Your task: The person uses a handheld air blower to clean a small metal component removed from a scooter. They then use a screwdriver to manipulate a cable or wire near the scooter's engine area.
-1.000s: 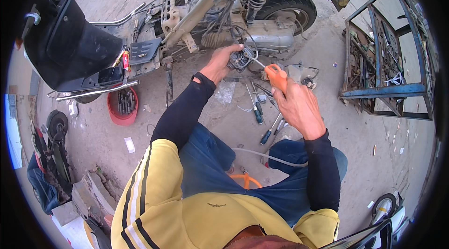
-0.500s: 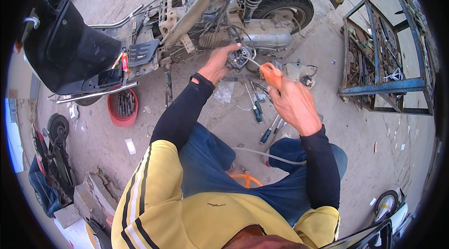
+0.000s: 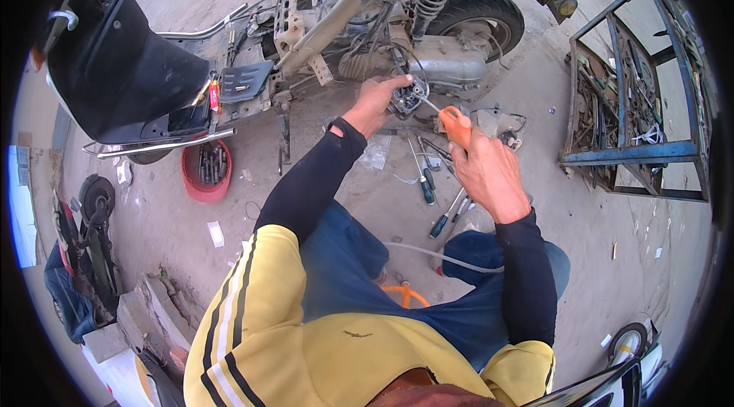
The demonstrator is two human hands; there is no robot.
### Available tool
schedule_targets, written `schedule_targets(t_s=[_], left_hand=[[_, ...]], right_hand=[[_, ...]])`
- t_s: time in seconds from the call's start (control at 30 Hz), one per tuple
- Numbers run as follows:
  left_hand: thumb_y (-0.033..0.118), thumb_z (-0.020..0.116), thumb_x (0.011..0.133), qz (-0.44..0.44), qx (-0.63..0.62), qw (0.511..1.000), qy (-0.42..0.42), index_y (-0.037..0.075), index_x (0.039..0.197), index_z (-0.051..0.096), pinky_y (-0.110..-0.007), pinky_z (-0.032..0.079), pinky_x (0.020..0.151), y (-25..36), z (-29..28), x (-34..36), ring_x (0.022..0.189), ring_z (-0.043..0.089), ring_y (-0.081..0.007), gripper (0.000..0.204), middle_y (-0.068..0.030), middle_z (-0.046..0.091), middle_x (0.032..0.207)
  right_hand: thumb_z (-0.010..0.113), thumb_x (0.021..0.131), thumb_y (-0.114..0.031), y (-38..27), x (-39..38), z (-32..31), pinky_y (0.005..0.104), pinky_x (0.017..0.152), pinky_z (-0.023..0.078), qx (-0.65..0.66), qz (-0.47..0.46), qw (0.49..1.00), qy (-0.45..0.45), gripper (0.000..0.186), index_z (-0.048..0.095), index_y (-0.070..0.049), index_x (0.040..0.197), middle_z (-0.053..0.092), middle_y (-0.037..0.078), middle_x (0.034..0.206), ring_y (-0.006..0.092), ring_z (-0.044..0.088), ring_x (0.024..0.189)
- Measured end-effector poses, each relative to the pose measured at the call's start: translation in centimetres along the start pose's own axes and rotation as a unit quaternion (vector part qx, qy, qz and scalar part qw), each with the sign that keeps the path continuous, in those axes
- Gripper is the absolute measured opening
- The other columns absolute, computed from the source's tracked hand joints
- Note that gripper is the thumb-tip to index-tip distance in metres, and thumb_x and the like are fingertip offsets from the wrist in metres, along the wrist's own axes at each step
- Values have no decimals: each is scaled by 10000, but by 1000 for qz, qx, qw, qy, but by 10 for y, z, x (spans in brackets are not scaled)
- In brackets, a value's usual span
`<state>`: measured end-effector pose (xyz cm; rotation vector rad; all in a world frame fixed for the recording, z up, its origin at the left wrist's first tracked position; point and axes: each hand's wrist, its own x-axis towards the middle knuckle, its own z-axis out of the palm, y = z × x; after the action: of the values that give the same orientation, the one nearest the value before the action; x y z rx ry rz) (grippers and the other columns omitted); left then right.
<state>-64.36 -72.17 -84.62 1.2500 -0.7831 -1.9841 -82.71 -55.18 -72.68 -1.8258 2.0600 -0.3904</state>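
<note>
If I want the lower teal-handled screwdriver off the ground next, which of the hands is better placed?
Likely the right hand: it is nearer the teal-handled screwdriver, though it would first have to release the orange-handled tool. The left hand is farther off and holds the metal part.

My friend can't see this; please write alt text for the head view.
A person's left hand holds a small metal part while the right hand points an orange-handled tool at it, beside a partly dismantled scooter. Screwdrivers lie on the ground.
</note>
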Motion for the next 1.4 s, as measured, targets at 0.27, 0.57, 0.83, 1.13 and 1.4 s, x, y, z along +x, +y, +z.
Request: schedule_targets(t_s=[0.27,0.57,0.83,1.13,1.4], left_hand=[[173,861,838,46,12,998,42,-15,1028,670,-311,561,667,-26,-8,39,785,691,-155,328,-70,711,936],[288,887,806,100,121,983,91,-42,1128,614,-361,458,813,-30,-16,25,948,559,-174,535,-100,621,1053],[493,610,1006,-15,21,993,115,46,1298,579,-463,421,933,-7,-36,-53,1150,526,-267,535,-112,567,1306],[396,479,1097,60,-265,962,-20,-63,1524,359,-447,493,1070,23,-74,-151,1307,560,-345,639,-237,508,1498],[249,724,993,86,23,984,155,23,1213,691,-314,520,680,46,-166,-158,751,661,-168,317,-39,725,899]], right_hand=[[648,976,-298,-13,0,-33,479,659,484,109,48,992,-50,401,647,97,902,656,239,694,392,664,672],[626,1024,-211,-7,5,-26,349,630,493,285,42,957,-32,315,630,92,941,630,100,740,148,600,658],[646,1014,-258,-19,-1,-31,336,646,493,303,16,953,-18,346,660,87,987,659,95,741,148,616,683],[667,1006,-288,-35,-15,-32,321,643,503,334,-27,942,-7,359,671,71,1005,676,81,726,141,649,655],[678,995,-269,-38,-24,-6,340,619,485,312,-73,947,27,332,702,1,1187,645,70,669,151,627,616]])
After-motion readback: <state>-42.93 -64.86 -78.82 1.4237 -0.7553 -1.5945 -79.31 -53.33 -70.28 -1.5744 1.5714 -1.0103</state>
